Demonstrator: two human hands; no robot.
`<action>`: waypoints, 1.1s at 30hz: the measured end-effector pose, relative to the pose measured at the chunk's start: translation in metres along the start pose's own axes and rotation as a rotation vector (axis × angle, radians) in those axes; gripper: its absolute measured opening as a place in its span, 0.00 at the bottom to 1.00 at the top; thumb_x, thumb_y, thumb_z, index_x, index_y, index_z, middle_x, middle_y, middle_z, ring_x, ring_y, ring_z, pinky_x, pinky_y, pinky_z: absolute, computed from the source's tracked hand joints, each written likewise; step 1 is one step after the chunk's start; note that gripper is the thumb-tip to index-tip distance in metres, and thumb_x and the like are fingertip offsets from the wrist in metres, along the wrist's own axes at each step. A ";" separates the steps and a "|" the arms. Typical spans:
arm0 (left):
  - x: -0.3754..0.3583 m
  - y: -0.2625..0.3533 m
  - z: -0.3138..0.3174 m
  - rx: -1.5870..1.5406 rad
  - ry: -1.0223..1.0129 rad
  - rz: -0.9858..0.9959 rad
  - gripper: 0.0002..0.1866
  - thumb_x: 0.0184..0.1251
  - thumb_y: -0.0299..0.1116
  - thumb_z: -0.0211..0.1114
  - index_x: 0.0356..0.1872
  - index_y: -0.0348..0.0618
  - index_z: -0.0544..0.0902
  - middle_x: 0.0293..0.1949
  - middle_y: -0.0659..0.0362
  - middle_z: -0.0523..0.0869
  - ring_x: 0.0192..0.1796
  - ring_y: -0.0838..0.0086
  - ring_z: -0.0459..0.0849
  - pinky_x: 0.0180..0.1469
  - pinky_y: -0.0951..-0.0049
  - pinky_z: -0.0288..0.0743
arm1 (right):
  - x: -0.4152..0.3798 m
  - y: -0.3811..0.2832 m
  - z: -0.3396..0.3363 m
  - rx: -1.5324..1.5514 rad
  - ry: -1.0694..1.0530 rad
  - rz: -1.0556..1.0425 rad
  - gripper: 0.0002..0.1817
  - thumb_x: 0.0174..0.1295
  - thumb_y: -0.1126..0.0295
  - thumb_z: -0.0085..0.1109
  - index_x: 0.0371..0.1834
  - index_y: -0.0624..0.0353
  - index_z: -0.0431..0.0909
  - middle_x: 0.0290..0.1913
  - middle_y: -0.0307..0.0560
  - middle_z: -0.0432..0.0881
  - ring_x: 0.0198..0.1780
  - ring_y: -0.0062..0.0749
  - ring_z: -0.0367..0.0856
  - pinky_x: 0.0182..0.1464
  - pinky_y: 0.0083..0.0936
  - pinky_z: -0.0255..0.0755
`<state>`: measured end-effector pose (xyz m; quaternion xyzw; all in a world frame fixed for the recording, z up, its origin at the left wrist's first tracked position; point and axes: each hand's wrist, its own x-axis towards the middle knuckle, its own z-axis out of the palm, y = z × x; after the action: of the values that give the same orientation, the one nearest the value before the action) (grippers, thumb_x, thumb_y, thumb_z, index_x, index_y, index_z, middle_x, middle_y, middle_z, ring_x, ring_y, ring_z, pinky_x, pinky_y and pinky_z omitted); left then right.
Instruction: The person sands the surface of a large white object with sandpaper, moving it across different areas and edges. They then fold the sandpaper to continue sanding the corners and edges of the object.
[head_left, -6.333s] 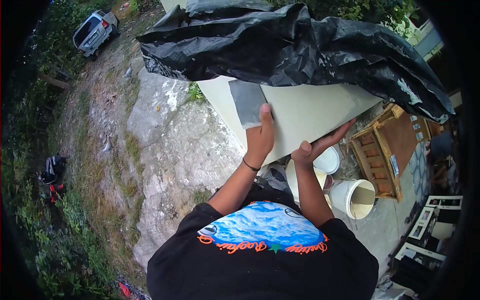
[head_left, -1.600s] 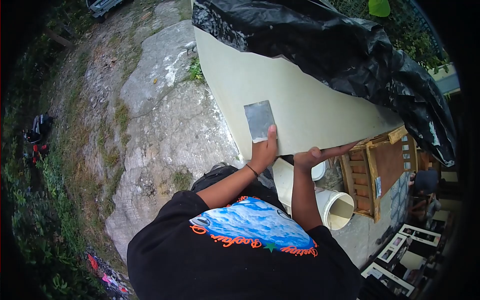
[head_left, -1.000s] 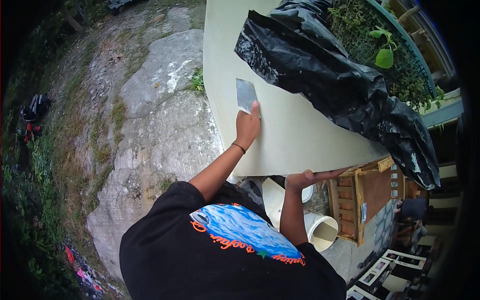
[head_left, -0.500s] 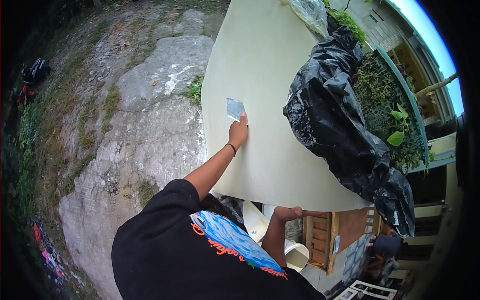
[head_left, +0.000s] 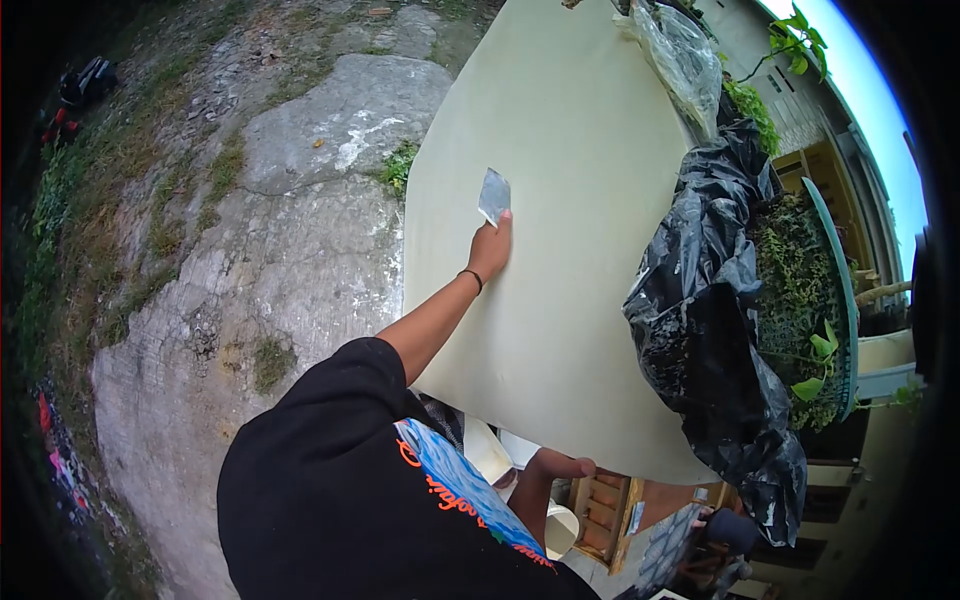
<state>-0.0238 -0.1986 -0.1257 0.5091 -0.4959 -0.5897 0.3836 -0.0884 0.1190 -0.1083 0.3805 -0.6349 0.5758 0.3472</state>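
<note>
My left hand (head_left: pixel 490 249) is closed round a scraper (head_left: pixel 494 195) with a flat, grey metal blade; its handle is hidden in my fist. The blade lies over the smooth face of a large cream panel (head_left: pixel 560 300), left of its middle. Lower down, my right hand (head_left: pixel 560 465) is at the panel's near edge, thumb showing and fingers tucked out of sight beneath. A crumpled black plastic sheet (head_left: pixel 705 310) drapes along the panel's right side, and clear plastic (head_left: pixel 680 60) is bunched at its upper right.
Cracked concrete (head_left: pixel 270 240) runs along the left. Below the panel are a white bucket (head_left: pixel 562 528) and a wooden slatted frame (head_left: pixel 605 505). Leafy plants (head_left: pixel 800 300) grow behind the black sheet. Another person (head_left: pixel 728 530) is at the lower right.
The view has shifted, so the panel's near edge and my right hand appear lower. My left hand and the scraper have moved up and right in view, the blade now turned more upright.
</note>
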 end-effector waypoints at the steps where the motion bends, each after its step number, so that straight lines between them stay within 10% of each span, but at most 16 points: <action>1: -0.016 0.004 0.001 -0.006 -0.002 0.062 0.32 0.72 0.54 0.40 0.38 0.29 0.77 0.31 0.40 0.82 0.39 0.47 0.80 0.44 0.56 0.71 | 0.006 -0.014 0.004 0.006 -0.007 -0.001 0.32 0.71 0.52 0.19 0.56 0.68 0.67 0.52 0.59 0.76 0.47 0.37 0.79 0.43 0.30 0.75; 3: -0.045 0.013 0.007 -0.109 0.106 0.222 0.30 0.72 0.53 0.41 0.40 0.29 0.77 0.32 0.41 0.82 0.41 0.48 0.80 0.46 0.57 0.71 | 0.029 -0.051 0.009 0.281 -0.185 0.443 0.49 0.58 0.26 0.29 0.68 0.59 0.50 0.64 0.57 0.59 0.61 0.45 0.65 0.59 0.43 0.66; 6: -0.027 0.005 0.004 -0.168 0.235 0.411 0.29 0.72 0.53 0.42 0.39 0.30 0.77 0.32 0.42 0.81 0.39 0.49 0.80 0.44 0.57 0.71 | -0.005 0.009 -0.024 0.059 -0.161 0.255 0.36 0.71 0.49 0.18 0.53 0.69 0.71 0.45 0.59 0.80 0.37 0.37 0.82 0.37 0.29 0.78; 8: -0.001 0.006 -0.012 -0.011 -0.130 -0.053 0.29 0.72 0.52 0.41 0.41 0.31 0.76 0.34 0.43 0.81 0.40 0.50 0.80 0.44 0.57 0.71 | 0.025 -0.041 -0.003 0.187 -0.163 0.393 0.39 0.64 0.37 0.25 0.60 0.63 0.63 0.54 0.57 0.71 0.48 0.41 0.74 0.47 0.36 0.73; 10: 0.000 0.009 -0.010 -0.006 -0.121 -0.037 0.28 0.72 0.53 0.41 0.43 0.32 0.75 0.36 0.43 0.81 0.40 0.51 0.80 0.45 0.58 0.71 | 0.040 -0.070 0.019 0.323 -0.150 0.529 0.49 0.57 0.26 0.33 0.68 0.57 0.54 0.64 0.55 0.61 0.60 0.46 0.67 0.58 0.43 0.68; 12: -0.022 0.017 0.000 -0.080 -0.027 0.047 0.28 0.72 0.52 0.42 0.44 0.31 0.75 0.36 0.43 0.82 0.41 0.51 0.80 0.45 0.57 0.71 | 0.045 -0.075 0.031 0.170 0.081 0.256 0.38 0.70 0.46 0.17 0.46 0.68 0.74 0.40 0.56 0.81 0.34 0.35 0.82 0.32 0.28 0.77; 16: -0.069 0.009 0.013 -0.175 0.161 0.440 0.26 0.73 0.49 0.44 0.45 0.31 0.74 0.36 0.42 0.81 0.41 0.51 0.80 0.46 0.56 0.70 | 0.047 -0.084 0.034 0.187 0.037 0.278 0.37 0.70 0.46 0.17 0.46 0.68 0.74 0.40 0.56 0.81 0.34 0.36 0.82 0.32 0.30 0.78; 19: -0.033 0.010 -0.006 -0.051 -0.056 0.154 0.25 0.73 0.49 0.43 0.43 0.31 0.74 0.33 0.43 0.80 0.38 0.50 0.79 0.44 0.56 0.70 | 0.040 -0.070 0.025 0.369 0.062 0.343 0.37 0.70 0.47 0.16 0.45 0.67 0.74 0.40 0.56 0.81 0.35 0.35 0.82 0.32 0.29 0.78; 21: -0.027 0.023 -0.010 -0.060 -0.056 0.090 0.25 0.73 0.49 0.43 0.42 0.31 0.74 0.32 0.43 0.80 0.38 0.50 0.78 0.44 0.56 0.70 | 0.036 -0.064 0.011 0.336 -0.150 0.510 0.47 0.57 0.27 0.36 0.69 0.53 0.54 0.67 0.54 0.58 0.64 0.46 0.62 0.62 0.45 0.62; 22: -0.029 0.031 -0.010 -0.078 -0.052 0.023 0.26 0.73 0.49 0.43 0.41 0.31 0.74 0.32 0.43 0.79 0.37 0.49 0.78 0.43 0.56 0.70 | 0.038 -0.066 0.010 0.335 -0.151 0.505 0.47 0.57 0.27 0.36 0.69 0.53 0.54 0.67 0.54 0.58 0.64 0.46 0.62 0.62 0.45 0.62; 24: -0.060 0.036 0.001 -0.082 -0.045 0.097 0.25 0.73 0.49 0.42 0.40 0.31 0.74 0.32 0.43 0.79 0.37 0.49 0.78 0.43 0.56 0.70 | 0.043 -0.071 0.020 0.272 -0.074 0.469 0.50 0.54 0.25 0.37 0.68 0.55 0.55 0.67 0.54 0.58 0.64 0.47 0.62 0.63 0.45 0.62; 26: -0.085 0.035 0.015 -0.206 0.303 0.607 0.25 0.73 0.48 0.42 0.40 0.31 0.74 0.32 0.43 0.79 0.37 0.49 0.78 0.43 0.56 0.70 | 0.046 -0.074 0.025 0.305 -0.084 0.469 0.50 0.54 0.24 0.36 0.68 0.56 0.55 0.66 0.54 0.59 0.64 0.47 0.62 0.62 0.45 0.63; 33: -0.038 0.055 -0.012 -0.058 -0.069 0.099 0.25 0.73 0.48 0.44 0.39 0.30 0.74 0.32 0.43 0.79 0.38 0.49 0.78 0.43 0.56 0.70 | 0.036 -0.061 0.012 0.358 -0.143 0.506 0.51 0.54 0.25 0.36 0.69 0.57 0.54 0.66 0.55 0.59 0.63 0.48 0.64 0.61 0.44 0.65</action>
<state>-0.0081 -0.1761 -0.0634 0.4520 -0.5162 -0.6013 0.4095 -0.0515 0.1007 -0.0496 0.3049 -0.6209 0.7182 0.0749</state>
